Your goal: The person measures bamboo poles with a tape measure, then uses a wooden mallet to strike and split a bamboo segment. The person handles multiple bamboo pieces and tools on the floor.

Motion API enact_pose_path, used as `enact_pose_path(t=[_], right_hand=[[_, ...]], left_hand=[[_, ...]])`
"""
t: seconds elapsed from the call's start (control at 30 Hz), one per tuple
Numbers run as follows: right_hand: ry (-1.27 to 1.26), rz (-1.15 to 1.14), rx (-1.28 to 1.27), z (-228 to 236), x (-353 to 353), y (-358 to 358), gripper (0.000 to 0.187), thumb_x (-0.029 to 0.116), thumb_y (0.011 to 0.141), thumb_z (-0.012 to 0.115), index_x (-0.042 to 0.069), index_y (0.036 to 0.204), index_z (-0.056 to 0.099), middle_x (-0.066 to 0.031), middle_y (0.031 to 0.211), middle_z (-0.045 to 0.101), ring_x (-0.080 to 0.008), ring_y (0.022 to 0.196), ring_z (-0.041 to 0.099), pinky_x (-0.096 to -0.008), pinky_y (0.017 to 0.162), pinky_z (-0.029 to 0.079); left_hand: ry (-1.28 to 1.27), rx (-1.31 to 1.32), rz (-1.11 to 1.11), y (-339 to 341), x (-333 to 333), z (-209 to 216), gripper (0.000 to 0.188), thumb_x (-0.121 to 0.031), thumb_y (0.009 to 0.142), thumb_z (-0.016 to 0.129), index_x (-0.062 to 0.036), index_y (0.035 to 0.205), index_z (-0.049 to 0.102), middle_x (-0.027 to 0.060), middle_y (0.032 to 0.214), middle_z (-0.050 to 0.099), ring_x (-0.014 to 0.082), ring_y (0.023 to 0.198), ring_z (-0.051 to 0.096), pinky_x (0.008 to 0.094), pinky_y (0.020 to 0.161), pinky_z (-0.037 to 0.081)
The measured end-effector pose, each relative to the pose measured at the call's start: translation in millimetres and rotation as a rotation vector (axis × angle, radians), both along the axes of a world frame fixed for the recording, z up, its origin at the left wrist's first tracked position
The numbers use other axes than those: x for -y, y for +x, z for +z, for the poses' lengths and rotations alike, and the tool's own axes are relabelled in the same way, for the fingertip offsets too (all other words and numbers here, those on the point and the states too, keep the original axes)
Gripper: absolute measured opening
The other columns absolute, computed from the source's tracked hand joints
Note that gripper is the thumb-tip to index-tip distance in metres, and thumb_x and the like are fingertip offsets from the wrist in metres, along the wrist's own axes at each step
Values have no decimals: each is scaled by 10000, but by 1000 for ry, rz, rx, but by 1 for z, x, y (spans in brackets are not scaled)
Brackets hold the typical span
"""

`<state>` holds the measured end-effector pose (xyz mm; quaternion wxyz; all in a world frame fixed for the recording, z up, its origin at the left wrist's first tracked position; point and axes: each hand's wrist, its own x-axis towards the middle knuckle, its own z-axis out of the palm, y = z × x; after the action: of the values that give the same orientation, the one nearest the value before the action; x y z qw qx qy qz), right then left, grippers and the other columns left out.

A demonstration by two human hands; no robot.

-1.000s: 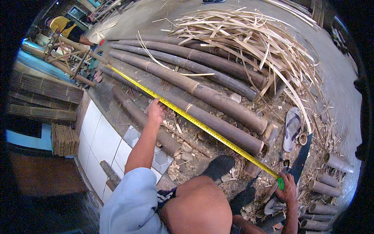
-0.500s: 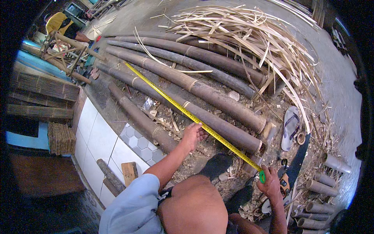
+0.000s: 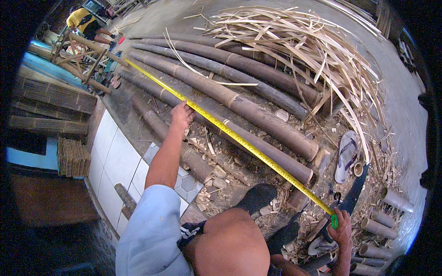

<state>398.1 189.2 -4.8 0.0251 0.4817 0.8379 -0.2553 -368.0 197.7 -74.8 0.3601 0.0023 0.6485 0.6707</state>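
A yellow tape measure blade (image 3: 258, 154) runs diagonally along a long brown bamboo pole (image 3: 271, 152). My right hand (image 3: 340, 228) is closed around the tape's green case (image 3: 334, 221), to the right of the pole's near end. My left arm reaches forward, and the left hand (image 3: 182, 115) pinches the blade partway along, above the same pole. Beyond that hand the blade stretches to a free tip near the pole's far end. Next to my right hand lies a long dark blade (image 3: 359, 186), its lower part hidden.
More bamboo poles (image 3: 212, 87) lie alongside, with a heap of pale strips (image 3: 294, 39) behind. Sandals (image 3: 346, 156) and cut bamboo tubes (image 3: 379, 228) are at right. White tiles (image 3: 119, 156) and stacked slats (image 3: 73, 156) lie left. A person in yellow (image 3: 80, 19) bends over far left.
My left hand has slid forward and left along the tape. My right hand has shifted right and nearer with the case. The tape's tip now reaches farther away. The far person has shifted.
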Motion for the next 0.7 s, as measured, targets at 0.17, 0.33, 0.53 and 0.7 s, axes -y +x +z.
enact_pose_path(t=[0.17,0.33,0.53,0.7], right_hand=[[-29,35,32,-5,-4,-36,657,94,687,678,21,1327,543,-209,1121,562,-415,1057,546,-500,918,485],[-72,23,103,-3,-13,-70,748,192,681,745,70,1381,511,-235,1239,548,-445,1168,532,-510,971,484],[-125,20,160,7,-14,-77,756,213,681,767,91,1385,520,-232,1275,559,-433,1193,543,-508,974,498],[-106,9,63,11,-6,-48,678,209,696,757,82,1335,566,-210,1220,568,-418,1130,563,-485,938,510]], left_hand=[[-150,209,-57,91,22,-15,588,-449,963,623,5,1308,478,227,1149,671,347,994,685,475,830,582],[-205,340,-343,193,52,-13,679,-499,965,612,56,1326,461,209,1062,701,305,905,723,411,747,607],[-136,439,-444,237,48,-12,634,-524,967,611,27,1261,497,195,1067,702,282,894,724,406,747,606],[22,422,-320,224,30,-25,449,-432,1004,570,-45,1229,535,154,1023,697,269,905,710,410,763,594]])
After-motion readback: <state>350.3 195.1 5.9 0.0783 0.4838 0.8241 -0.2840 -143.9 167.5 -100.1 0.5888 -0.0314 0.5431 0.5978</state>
